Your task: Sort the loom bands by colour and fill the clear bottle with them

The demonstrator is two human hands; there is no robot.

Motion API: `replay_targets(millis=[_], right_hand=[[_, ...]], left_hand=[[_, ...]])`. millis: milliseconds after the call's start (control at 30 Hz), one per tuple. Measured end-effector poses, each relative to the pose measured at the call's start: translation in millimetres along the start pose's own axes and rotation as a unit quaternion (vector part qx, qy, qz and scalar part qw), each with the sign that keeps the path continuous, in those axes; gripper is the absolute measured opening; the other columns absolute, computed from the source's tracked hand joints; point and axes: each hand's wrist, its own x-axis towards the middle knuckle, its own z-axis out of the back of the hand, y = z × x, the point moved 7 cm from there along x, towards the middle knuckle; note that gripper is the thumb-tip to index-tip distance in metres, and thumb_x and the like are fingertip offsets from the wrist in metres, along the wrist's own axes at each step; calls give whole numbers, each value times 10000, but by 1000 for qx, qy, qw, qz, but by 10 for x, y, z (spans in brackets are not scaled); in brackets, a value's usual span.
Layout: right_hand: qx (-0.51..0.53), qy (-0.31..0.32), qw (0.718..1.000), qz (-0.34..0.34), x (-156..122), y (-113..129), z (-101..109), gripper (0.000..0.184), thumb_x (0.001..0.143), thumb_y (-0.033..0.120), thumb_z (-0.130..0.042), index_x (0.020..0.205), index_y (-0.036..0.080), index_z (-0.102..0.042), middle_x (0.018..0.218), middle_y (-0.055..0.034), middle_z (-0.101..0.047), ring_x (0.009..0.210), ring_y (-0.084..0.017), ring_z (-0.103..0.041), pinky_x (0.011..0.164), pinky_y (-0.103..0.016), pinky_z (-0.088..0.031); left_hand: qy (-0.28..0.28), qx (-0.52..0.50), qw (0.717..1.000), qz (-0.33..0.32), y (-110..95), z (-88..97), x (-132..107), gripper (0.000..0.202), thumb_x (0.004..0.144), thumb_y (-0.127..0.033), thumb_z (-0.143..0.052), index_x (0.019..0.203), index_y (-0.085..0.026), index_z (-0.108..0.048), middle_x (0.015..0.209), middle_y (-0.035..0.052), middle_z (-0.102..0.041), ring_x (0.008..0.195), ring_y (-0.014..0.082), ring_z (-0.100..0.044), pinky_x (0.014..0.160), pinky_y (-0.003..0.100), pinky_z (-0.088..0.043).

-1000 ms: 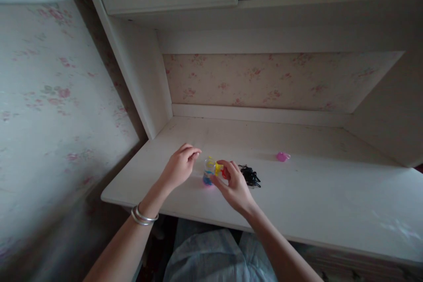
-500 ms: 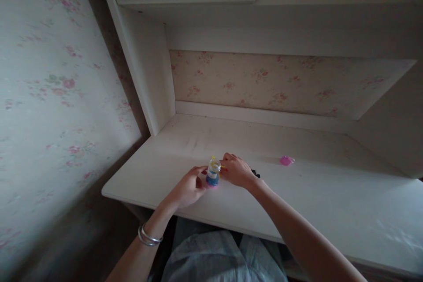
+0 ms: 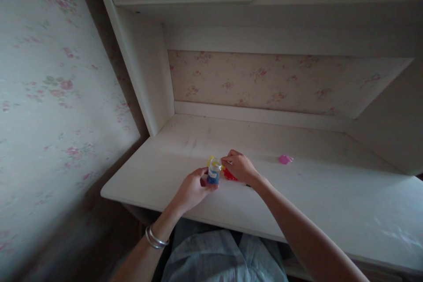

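A small clear jar [image 3: 214, 176] with blue and some yellow inside and a pale label is in my left hand [image 3: 192, 188], the fingers and thumb wrapped round its side. Close to the jar's rim, on its right, my right hand [image 3: 241, 168] has its fingertips pinched together. What they hold, if anything, is too small to make out. Below that hand lies a shiny red thing [image 3: 229, 175], perhaps a small wrapper. A bit of yellow [image 3: 210, 159] shows just behind the jar.
Farther right on the white desk [image 3: 317, 202] lies a small crumpled pink thing [image 3: 285, 159]. A dark object [image 3: 248, 185] is mostly hidden under my right wrist. Side panels and an overhead shelf [image 3: 297, 0] enclose the desk; flowered wallpaper [image 3: 66, 83] is at left.
My right hand has shifted up and right to the jar's rim, and the red thing now shows beneath it. My left hand has wrapped further round the jar's base.
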Motion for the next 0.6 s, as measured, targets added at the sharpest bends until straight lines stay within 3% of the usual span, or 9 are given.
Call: replay_targets(millis=[100, 200, 367, 467, 600], right_hand=[[41, -24, 999, -4, 10, -22, 43, 229, 850, 330, -514, 904, 280, -730, 854, -13, -608, 726, -115, -566, 679, -220, -392], [92, -61, 994, -21, 18, -59, 127, 200, 815, 333, -561, 862, 256, -739, 826, -17, -619, 698, -115, -562, 677, -228, -397], [202, -125, 969, -64, -20, -64, 350, 230, 767, 398, -593, 821, 223, -734, 778, -20, -619, 665, -126, -547, 632, -244, -400], [293, -142, 943, -65, -85, 76, 495, 252, 761, 421, -596, 813, 208, -721, 771, -18, -621, 701, -138, -551, 644, -250, -406], [373, -137, 916, -58, -181, 340, 613, 257, 773, 432, -596, 801, 205, -712, 768, -12, -609, 734, -138, -553, 660, -248, -405]], left_hand=[[18, -10, 1000, -6, 22, -2, 1, 497, 688, -349, -684, 1148, -216, -551, 891, 19, -682, 707, 141, -622, 667, 232, -469], [13, 11, 1000, -22, 83, 77, 46, 568, 663, -318, -703, 1193, -207, -531, 1066, 58, -640, 658, 121, -607, 647, 236, -482], [-29, 100, 992, -68, 86, 254, 234, 283, 762, -204, -580, 1044, -206, -613, 1058, 46, -615, 736, 121, -593, 719, 243, -477], [-1, 179, 980, -92, 9, 208, 361, 220, 789, -180, -524, 983, -215, -622, 1019, 36, -606, 834, 137, -590, 755, 236, -452], [35, 276, 958, -72, 6, 90, 476, 170, 800, -164, -462, 859, -193, -618, 956, 38, -596, 740, 127, -585, 655, 225, -419]])
